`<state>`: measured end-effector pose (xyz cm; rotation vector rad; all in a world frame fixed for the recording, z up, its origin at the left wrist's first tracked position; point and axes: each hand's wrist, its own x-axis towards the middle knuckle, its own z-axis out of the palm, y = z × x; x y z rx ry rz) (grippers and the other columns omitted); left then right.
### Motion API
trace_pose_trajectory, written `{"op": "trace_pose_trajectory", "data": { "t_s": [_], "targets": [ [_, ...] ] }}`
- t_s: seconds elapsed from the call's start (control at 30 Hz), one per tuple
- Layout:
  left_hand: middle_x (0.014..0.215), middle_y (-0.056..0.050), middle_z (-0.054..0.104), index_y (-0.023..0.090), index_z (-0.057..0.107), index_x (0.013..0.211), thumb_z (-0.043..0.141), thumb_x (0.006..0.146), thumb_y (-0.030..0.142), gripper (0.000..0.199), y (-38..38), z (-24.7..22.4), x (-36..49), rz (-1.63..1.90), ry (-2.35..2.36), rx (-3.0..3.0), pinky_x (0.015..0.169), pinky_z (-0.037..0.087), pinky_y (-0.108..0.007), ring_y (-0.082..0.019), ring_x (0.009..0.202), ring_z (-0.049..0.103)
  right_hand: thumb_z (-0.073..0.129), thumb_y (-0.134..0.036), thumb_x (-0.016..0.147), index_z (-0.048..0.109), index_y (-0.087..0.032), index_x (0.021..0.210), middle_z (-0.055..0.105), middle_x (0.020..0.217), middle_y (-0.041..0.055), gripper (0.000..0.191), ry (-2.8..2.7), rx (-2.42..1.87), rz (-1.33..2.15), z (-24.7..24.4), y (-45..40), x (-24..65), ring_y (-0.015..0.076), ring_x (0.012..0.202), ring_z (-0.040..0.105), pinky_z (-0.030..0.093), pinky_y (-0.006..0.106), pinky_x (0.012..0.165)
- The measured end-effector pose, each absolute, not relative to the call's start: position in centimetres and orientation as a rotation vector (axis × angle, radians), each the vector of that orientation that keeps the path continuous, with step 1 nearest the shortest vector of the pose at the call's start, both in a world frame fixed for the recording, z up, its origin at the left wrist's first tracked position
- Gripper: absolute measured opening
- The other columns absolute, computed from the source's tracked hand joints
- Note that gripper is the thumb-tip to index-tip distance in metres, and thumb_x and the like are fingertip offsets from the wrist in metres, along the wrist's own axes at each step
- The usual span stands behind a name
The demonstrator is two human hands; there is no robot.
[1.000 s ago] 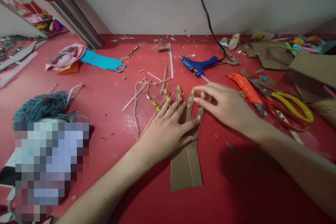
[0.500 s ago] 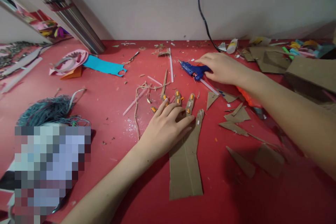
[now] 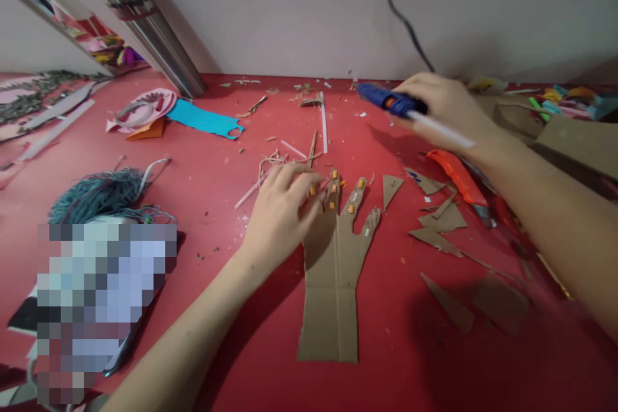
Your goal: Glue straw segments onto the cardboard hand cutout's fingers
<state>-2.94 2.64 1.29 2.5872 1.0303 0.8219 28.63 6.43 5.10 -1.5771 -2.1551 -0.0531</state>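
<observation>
A hand-shaped cardboard cutout (image 3: 332, 290) lies on the red table, with small orange and pale tube pieces on its fingers. My left hand (image 3: 284, 209) rests over its left side, fingers curved and apart, hiding part of the cardboard fingers. Raised above the table at the back right, my right hand (image 3: 437, 106) is wrapped round the handle of a blue glue gun (image 3: 386, 100). The gun's nozzle points left, and a translucent glue stick sticks out of its rear. Tan string (image 3: 275, 158) lies just beyond my left hand.
An orange cutter (image 3: 456, 174) and cardboard scraps (image 3: 439, 215) lie on the right. A steel flask (image 3: 154, 35) leans on the back wall near blue felt (image 3: 205, 119). Teal yarn (image 3: 96, 196) is at the left. A black cord (image 3: 403, 16) hangs behind the gun.
My right hand has lifted the glue gun off the table, uncovering the orange cutter. My left hand has shifted left over the cutout, showing more of the cardboard fingers. The view has moved slightly.
</observation>
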Motion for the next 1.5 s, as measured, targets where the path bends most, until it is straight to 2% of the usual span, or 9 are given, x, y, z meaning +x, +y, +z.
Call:
{"op": "trace_pose_trajectory", "data": {
  "t_s": [0.1,0.23,0.4,0.57,0.7,0.97,1.1,1.23,1.5],
  "targets": [
    [0.123,-0.01,0.067,0.02,0.061,0.117,0.054,0.098,0.022,0.02,3.2,1.4,-3.3,0.808,1.167,2.389,0.103,0.048,-0.046,-0.025,0.118,0.06,0.064,-0.04,0.089,0.069,-0.018,0.106,0.071,0.111,0.0117,0.028,-1.842,-1.618,-0.109,6.5,3.6,27.6,0.0248,0.101,0.065,0.049,0.041,0.096],
    [0.116,-0.007,0.072,0.02,0.059,0.119,0.059,0.093,0.019,0.026,3.5,1.1,-3.4,0.74,1.183,2.195,0.094,0.053,-0.04,-0.022,0.109,0.067,0.062,-0.045,0.093,0.071,-0.021,0.101,0.075,0.098,0.009,0.027,-1.738,-1.489,0.075,6.3,0.2,26.4,0.0228,0.091,0.069,0.052,0.039,0.091],
    [0.112,-0.006,0.075,0.021,0.058,0.12,0.063,0.091,0.019,0.03,3.7,0.5,-3.3,0.685,1.133,2.14,0.087,0.054,-0.036,-0.021,0.101,0.07,0.072,-0.037,0.084,0.069,-0.026,0.097,0.071,0.083,0.001,0.017,-1.901,-1.416,0.048,5.6,-2.0,25.9,0.0182,0.068,0.063,0.049,0.032,0.062],
    [0.105,-0.006,0.074,0.02,0.061,0.121,0.075,0.084,0.024,0.039,3.4,0.2,-2.8,0.625,1.161,2.159,0.09,0.051,-0.04,-0.024,0.101,0.067,0.068,-0.033,0.086,0.068,-0.027,0.093,0.073,0.09,0.0018,0.01,-2.038,-1.434,0.135,6.4,-2.6,25.7,0.0182,0.076,0.066,0.051,0.031,0.071],
    [0.106,-0.005,0.07,0.019,0.055,0.133,0.074,0.082,0.018,0.055,3.2,0.6,-2.7,0.655,1.114,1.946,0.087,0.051,-0.035,-0.02,0.098,0.066,0.068,-0.031,0.085,0.067,-0.027,0.092,0.072,0.085,0.0008,0.008,-2.045,-1.416,0.149,6.6,-2.9,25.6,0.0174,0.074,0.066,0.051,0.03,0.069],
    [0.109,-0.006,0.067,0.019,0.062,0.124,0.067,0.082,0.019,0.042,3.7,2.1,-3.4,0.689,1.005,1.676,0.078,0.055,-0.029,-0.017,0.093,0.068,0.073,-0.033,0.082,0.069,-0.029,0.089,0.072,0.084,-0.0011,0.01,-1.996,-1.386,0.194,6.3,-3.2,26.1,0.0169,0.07,0.065,0.052,0.03,0.066],
    [0.1,-0.005,0.071,0.019,0.063,0.121,0.063,0.086,0.018,0.035,3.8,2.1,-3.5,0.647,1.003,1.622,0.075,0.055,-0.028,-0.017,0.089,0.068,0.072,-0.036,0.083,0.071,-0.029,0.089,0.073,0.089,0.0015,0.009,-2.022,-1.359,0.176,6.5,-3.4,26.3,0.0191,0.074,0.067,0.052,0.031,0.063],
    [0.09,-0.002,0.07,0.022,0.059,0.126,0.059,0.09,0.019,0.036,3.6,1.9,-3.4,0.638,0.977,1.506,0.065,0.053,-0.025,-0.014,0.075,0.066,0.07,-0.037,0.085,0.071,-0.029,0.088,0.073,0.089,0.001,0.009,-2.03,-1.369,0.194,6.9,-3.7,26.1,0.0193,0.073,0.068,0.052,0.032,0.062],
    [0.092,-0.001,0.069,0.029,0.058,0.136,0.064,0.088,0.02,0.049,2.9,2.0,-3.0,0.737,0.925,1.281,0.069,0.055,-0.024,-0.013,0.078,0.067,0.067,-0.038,0.088,0.068,-0.029,0.089,0.071,0.085,0.0003,0.009,-2.054,-1.385,0.21,7.3,-4.0,26.3,0.0175,0.071,0.065,0.049,0.029,0.058]
  ]
}}
